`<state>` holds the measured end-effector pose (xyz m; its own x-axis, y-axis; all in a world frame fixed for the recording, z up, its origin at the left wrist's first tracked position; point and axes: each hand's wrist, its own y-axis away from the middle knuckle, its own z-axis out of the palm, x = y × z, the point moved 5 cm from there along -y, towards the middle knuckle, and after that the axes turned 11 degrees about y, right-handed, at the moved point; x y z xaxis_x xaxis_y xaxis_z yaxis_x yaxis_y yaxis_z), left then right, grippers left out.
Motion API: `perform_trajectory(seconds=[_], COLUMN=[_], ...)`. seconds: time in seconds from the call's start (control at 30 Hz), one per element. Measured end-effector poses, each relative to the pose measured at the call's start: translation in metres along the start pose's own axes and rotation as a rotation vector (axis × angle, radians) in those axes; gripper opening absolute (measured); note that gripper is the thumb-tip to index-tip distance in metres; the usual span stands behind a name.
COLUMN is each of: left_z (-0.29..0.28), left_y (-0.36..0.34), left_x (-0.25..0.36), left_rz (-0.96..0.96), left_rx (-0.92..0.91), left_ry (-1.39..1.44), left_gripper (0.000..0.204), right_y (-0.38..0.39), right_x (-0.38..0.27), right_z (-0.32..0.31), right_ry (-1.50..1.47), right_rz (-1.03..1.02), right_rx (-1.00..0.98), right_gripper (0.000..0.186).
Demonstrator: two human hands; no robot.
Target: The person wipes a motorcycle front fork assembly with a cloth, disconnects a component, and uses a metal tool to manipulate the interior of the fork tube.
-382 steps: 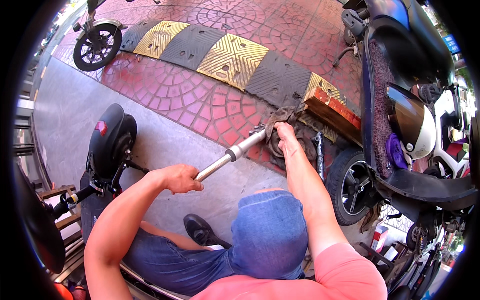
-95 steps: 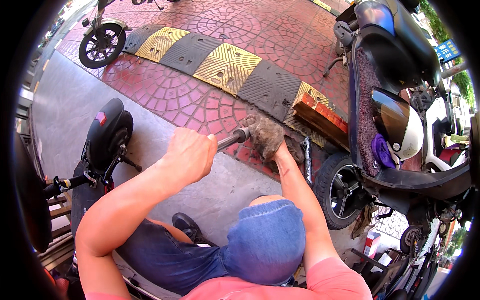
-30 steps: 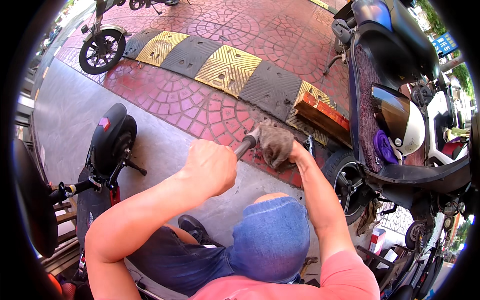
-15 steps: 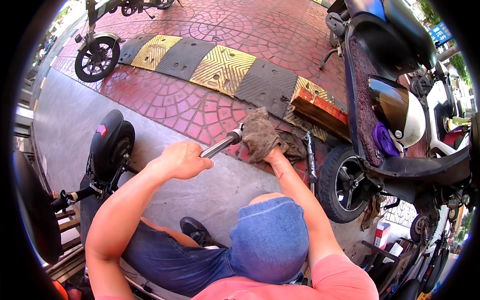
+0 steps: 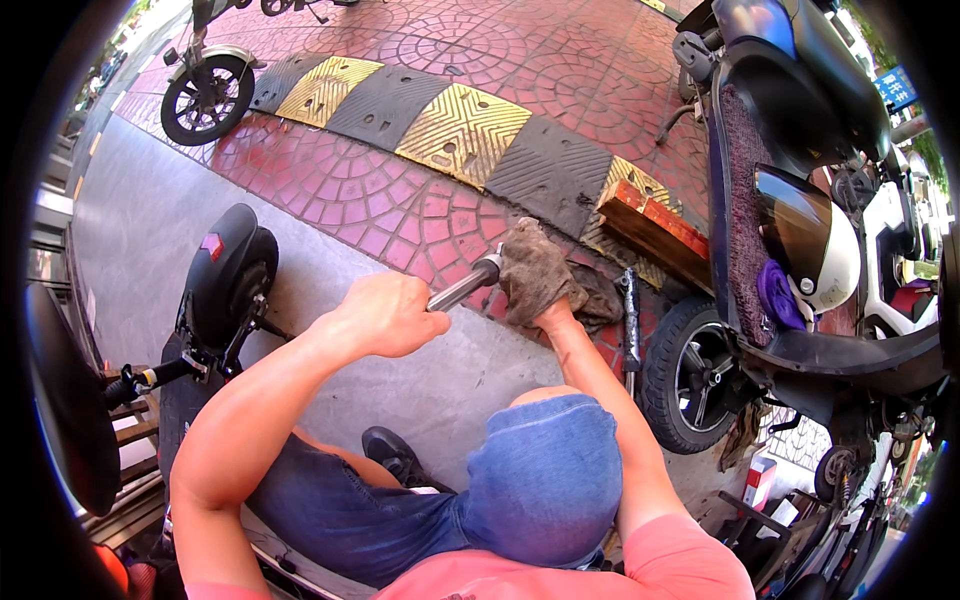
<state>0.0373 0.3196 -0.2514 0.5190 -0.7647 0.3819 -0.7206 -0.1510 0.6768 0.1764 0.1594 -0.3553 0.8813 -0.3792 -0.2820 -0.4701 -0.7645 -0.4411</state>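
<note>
My left hand (image 5: 392, 316) is closed round a shiny metal tube (image 5: 462, 287) that looks like a shock absorber. The tube slants up to the right, with a wider collar at its far end. My right hand (image 5: 560, 312) is mostly hidden by a dirty brown rag (image 5: 532, 272), which it grips beside that far end. Whether the rag touches the tube, I cannot tell. Behind my right wrist, more dark cloth (image 5: 598, 297) lies on the paving. A similar dark and silver shock absorber (image 5: 631, 325) stands or lies between that cloth and a scooter wheel (image 5: 690, 371).
A scooter (image 5: 728, 220) with a helmet (image 5: 812, 240) on its footboard fills the right side. A reddish wooden beam (image 5: 655, 232) lies by a yellow-and-black rubber ramp (image 5: 463, 133). At left stands a small vehicle with a black rear fender (image 5: 222, 275). My denim-covered knee (image 5: 545, 480) rises between my arms.
The whole view has shifted slightly to the right. My left hand and the tube sit marginally closer to the rag; both grips are unchanged.
</note>
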Motion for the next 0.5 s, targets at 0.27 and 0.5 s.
perform_trajectory(seconds=[0.27,0.5], left_z=[0.001,0.007], left_y=[0.008,0.007], left_x=[0.011,-0.005], left_rz=[0.071,0.069], left_rx=[0.015,0.015], left_ry=[-0.108,-0.142], left_gripper=[0.046,0.048], right_y=[-0.002,0.035], right_x=[0.028,0.058], right_z=[0.029,0.036], right_ry=[-0.43,-0.825], right_rz=[0.095,0.374], right_rx=[0.016,-0.23], right_gripper=[0.012,0.03])
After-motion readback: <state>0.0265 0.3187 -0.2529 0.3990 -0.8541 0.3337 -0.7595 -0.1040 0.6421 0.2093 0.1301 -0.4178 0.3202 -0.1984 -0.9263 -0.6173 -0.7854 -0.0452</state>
